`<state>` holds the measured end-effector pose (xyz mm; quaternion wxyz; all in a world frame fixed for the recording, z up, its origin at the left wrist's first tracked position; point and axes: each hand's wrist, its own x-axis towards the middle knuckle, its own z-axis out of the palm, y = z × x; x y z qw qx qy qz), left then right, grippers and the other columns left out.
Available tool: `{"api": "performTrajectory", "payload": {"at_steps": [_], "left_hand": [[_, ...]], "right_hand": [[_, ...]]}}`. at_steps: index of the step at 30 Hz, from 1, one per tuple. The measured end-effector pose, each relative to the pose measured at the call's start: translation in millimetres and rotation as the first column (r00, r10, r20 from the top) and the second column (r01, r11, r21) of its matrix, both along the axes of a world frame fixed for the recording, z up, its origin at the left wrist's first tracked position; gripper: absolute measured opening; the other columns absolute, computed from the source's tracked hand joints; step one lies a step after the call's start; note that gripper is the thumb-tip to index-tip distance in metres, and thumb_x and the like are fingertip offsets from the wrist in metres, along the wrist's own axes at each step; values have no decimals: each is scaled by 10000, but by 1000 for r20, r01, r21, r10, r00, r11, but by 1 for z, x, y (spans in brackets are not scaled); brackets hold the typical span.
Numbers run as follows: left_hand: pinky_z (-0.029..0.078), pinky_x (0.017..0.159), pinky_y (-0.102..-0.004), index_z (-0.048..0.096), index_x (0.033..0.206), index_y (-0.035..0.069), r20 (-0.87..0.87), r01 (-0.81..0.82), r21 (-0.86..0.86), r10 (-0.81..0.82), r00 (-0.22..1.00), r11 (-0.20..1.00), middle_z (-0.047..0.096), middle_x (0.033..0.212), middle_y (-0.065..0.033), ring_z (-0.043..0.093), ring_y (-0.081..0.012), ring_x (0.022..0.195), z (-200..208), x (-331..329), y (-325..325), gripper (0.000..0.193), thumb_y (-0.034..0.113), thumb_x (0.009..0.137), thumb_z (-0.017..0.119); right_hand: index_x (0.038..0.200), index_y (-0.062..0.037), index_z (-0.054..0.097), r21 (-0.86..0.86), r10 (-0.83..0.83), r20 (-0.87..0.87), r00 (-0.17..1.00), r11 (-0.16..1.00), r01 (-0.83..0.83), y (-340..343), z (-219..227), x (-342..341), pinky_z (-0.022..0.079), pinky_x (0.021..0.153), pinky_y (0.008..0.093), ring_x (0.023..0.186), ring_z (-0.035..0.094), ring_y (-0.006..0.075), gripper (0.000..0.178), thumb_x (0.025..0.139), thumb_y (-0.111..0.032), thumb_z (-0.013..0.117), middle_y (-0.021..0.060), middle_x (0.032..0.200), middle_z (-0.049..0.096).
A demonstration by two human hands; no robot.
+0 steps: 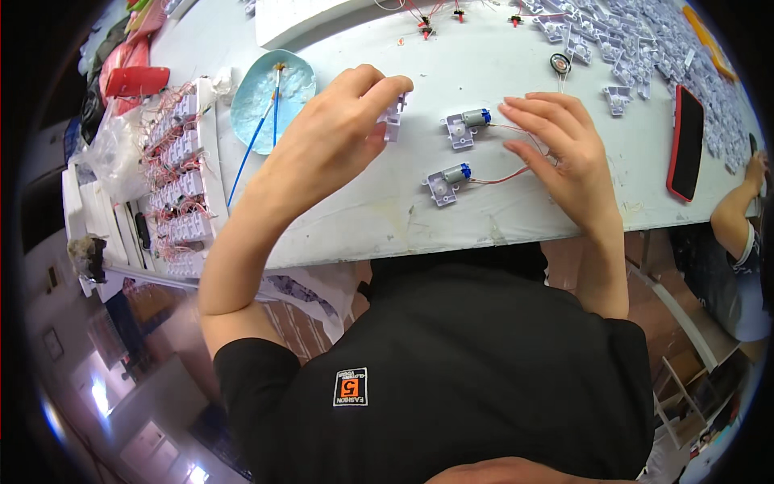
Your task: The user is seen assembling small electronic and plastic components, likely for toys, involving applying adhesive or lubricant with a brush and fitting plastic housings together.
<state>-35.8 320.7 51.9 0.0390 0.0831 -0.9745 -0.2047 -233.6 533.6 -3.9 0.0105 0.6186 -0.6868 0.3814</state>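
My left hand [343, 129] is raised over the white table [363, 218] and pinches a small white plastic housing [394, 119] between thumb and fingers. My right hand [560, 149] rests flat on the table with fingers spread, touching thin red wires [504, 177]. Those wires run to two white housings fitted with small blue-capped motors, one [466, 125] just left of my right fingertips and one [447, 181] nearer the table edge.
A light blue dish [302, 89] with a blue-handled brush [254, 141] lies left of my left hand. Trays of wired assemblies [177, 177] stand at far left. Several loose white parts [629, 40] cover the far right, beside a red phone [687, 143]. Another person's arm [738, 210] is at the right edge.
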Motion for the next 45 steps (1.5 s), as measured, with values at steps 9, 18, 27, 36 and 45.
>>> {"api": "performTrajectory", "payload": {"at_steps": [9,18,27,36,45], "left_hand": [[513,907,-347,668,1209,86,-190,-9,374,87,978,928,608,1196,-94,609,-231,1092,-14,-7,19,522,0,711,797],[480,1036,-387,644,1292,97,-534,62,398,176,827,915,571,1321,-133,549,-277,1253,-48,-26,45,669,36,673,889],[508,1012,-367,641,1339,37,-338,138,262,-43,940,955,613,1345,-154,613,-282,1205,-20,-18,35,603,-42,757,772],[626,758,-303,716,1113,-27,-499,-133,325,289,817,936,685,1058,-129,707,-200,911,-45,-15,64,401,-70,738,851],[527,976,-397,713,1134,23,-416,-69,92,101,904,993,705,1146,-148,659,-287,1116,-35,-21,56,435,-2,727,866]], "right_hand": [[1184,-62,719,-86,95,205,974,993,-79,-12,12,24,524,893,374,1074,647,257,336,857,-129,760,82,1081,724],[1261,21,665,-16,68,976,207,970,-242,-27,16,21,547,833,264,897,682,105,371,946,-171,704,83,1039,742],[1378,-1,578,63,215,774,596,910,-409,-35,16,-19,515,913,316,1006,688,201,434,973,-149,628,155,1101,727],[1338,-33,578,68,107,716,690,973,-221,-20,20,3,525,850,272,913,649,109,452,911,-72,721,49,963,696],[1089,6,718,-58,184,631,754,980,-191,-29,-4,-6,562,797,339,866,729,275,259,860,-114,702,172,962,744]]}}
